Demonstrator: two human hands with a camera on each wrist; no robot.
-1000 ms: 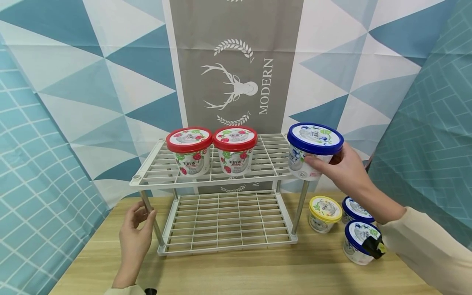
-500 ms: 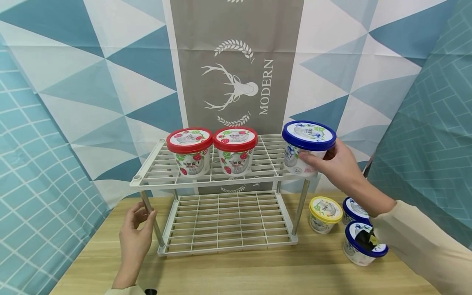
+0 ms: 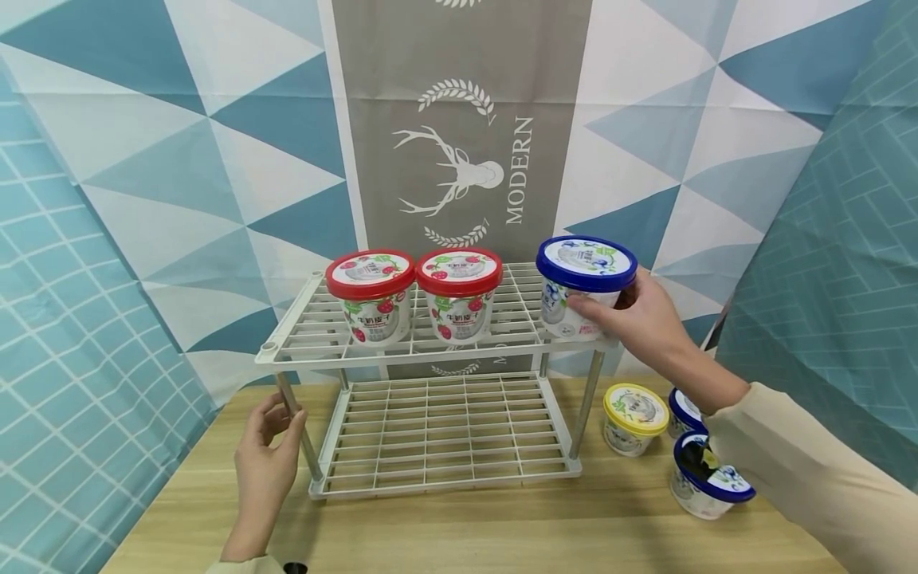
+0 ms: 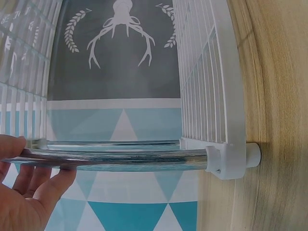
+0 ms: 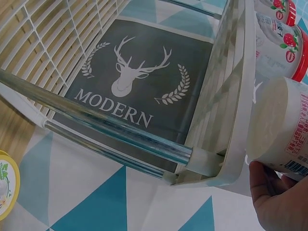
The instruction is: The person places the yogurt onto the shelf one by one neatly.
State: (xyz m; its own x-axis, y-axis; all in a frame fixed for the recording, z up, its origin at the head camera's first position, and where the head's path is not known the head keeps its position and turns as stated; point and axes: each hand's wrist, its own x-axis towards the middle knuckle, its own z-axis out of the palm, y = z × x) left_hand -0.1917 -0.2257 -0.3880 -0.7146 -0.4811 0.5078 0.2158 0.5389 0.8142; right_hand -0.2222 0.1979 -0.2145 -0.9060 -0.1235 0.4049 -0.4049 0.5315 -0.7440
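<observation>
two tubs (image 3: 459, 312) on rack (image 3: 445, 483) | held tub (image 3: 576, 279) to their right

Head view: right grip (image 3: 649, 323) is covering the right side of the held blue-lidded tub (image 3: 574, 277). Fine lid print (image 3: 582, 257) is coming out too small to read. Sleeve (image 3: 796, 470) and front tub (image 3: 699, 501) are concealing part of the rear tub (image 3: 684, 413). Left wrist view: frame edge is cutting off left grip (image 4: 31, 204) and one end of the rack post (image 4: 130, 160). Right wrist view: left edge is cropping the yellow-lidded tub (image 5: 8, 185).
</observation>
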